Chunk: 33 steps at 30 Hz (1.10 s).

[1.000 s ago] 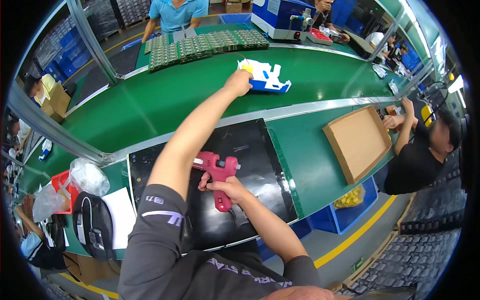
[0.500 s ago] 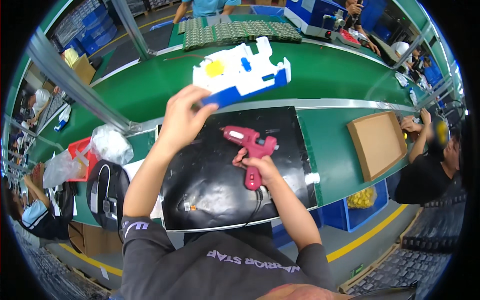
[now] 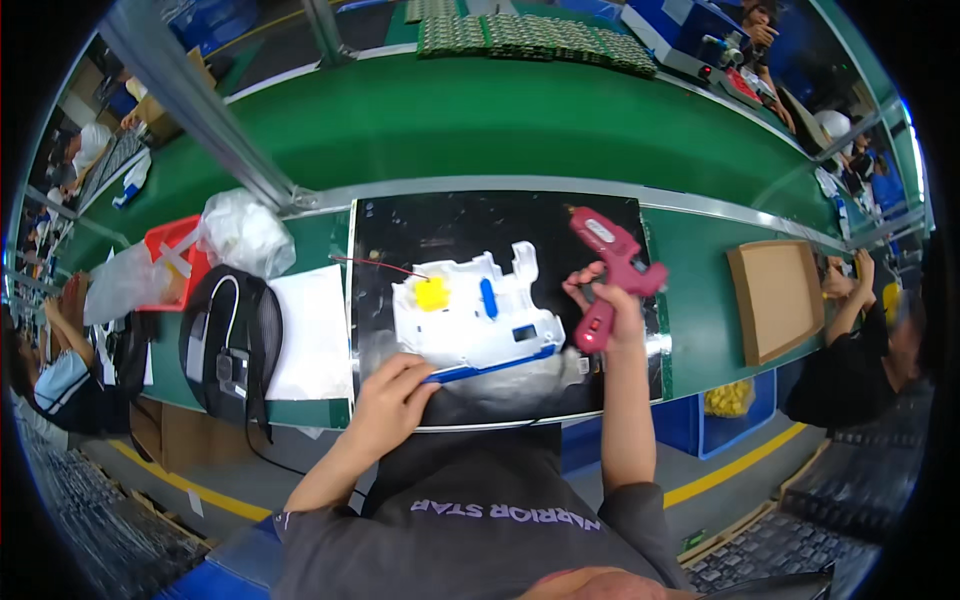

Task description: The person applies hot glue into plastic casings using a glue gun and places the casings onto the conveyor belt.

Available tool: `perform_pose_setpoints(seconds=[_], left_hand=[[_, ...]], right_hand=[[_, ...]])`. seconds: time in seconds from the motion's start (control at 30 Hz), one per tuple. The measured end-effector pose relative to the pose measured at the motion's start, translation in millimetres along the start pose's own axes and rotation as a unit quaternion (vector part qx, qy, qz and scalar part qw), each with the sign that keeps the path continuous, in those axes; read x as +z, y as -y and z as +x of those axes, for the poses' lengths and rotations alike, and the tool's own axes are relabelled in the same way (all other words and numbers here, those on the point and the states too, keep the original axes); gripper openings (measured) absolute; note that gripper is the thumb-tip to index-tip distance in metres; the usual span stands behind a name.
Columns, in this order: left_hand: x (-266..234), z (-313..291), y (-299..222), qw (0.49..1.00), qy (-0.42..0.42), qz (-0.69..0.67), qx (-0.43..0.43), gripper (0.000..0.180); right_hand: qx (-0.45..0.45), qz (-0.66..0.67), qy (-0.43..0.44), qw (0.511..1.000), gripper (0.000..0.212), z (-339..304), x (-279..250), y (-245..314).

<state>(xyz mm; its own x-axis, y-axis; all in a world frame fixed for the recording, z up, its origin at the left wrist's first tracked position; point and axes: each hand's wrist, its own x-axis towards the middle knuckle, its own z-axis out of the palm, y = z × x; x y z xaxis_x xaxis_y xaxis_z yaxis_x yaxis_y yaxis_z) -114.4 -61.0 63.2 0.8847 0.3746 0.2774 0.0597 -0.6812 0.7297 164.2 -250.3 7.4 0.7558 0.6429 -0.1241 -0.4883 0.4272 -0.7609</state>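
Note:
A white plastic housing with a blue edge lies low over the black mat, its inner side up. Inside it are a yellow square piece and a small blue part, and a thin red wire runs out to the left. My left hand grips the housing by its near left edge, thumb and fingers closed on it. To the right, my right hand is wrapped around the handle of a dark red hot glue gun, whose nozzle points up and away, apart from the housing.
On the left are a black mesh bag, white paper, a red bin and clear plastic bags. An open cardboard box stands right, near a co-worker's hands. Beyond a metal rail, green circuit boards line the far side.
The housing came down and toward me from above the green surface beyond the rail to the mat, still in my left hand. My right hand moved the glue gun to the right.

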Motion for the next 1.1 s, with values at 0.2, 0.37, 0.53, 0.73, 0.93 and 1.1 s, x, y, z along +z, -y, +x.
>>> perform_pose_setpoints(seconds=[0.2, 0.37, 0.53, 0.73, 0.93, 1.1], left_hand=[[23.5, -11.0, -0.7, 0.997, 0.060, 0.010, 0.051, 0.019], [17.7, 1.2, -16.9, 0.994, 0.104, 0.021, 0.034, 0.031], [10.9, 28.5, 9.5, 0.999, -0.012, 0.012, 0.032, 0.027], [22.5, 73.3, 53.0, 0.998, 0.034, 0.007, -0.054, 0.030], [42.0, 101.2, 65.7, 0.993, 0.047, -0.094, -0.055, 0.027], [59.0, 106.9, 85.8, 0.945, 0.107, -0.280, -0.132, 0.020]], right_hand=[[0.002, -0.007, 0.043, 0.999, 0.028, -37.4, 17.3, 31.6], [0.051, -0.115, 0.096, 0.987, 0.033, -64.2, 35.0, 40.5], [0.085, -0.168, 0.108, 0.976, 0.036, -76.3, 47.0, 39.8], [0.103, -0.177, 0.129, 0.970, 0.037, -78.8, 60.7, 36.2], [0.162, -0.212, 0.152, 0.952, 0.034, -82.1, 61.0, 30.6], [0.174, -0.272, 0.138, 0.936, 0.031, -80.5, 67.9, 32.2]])
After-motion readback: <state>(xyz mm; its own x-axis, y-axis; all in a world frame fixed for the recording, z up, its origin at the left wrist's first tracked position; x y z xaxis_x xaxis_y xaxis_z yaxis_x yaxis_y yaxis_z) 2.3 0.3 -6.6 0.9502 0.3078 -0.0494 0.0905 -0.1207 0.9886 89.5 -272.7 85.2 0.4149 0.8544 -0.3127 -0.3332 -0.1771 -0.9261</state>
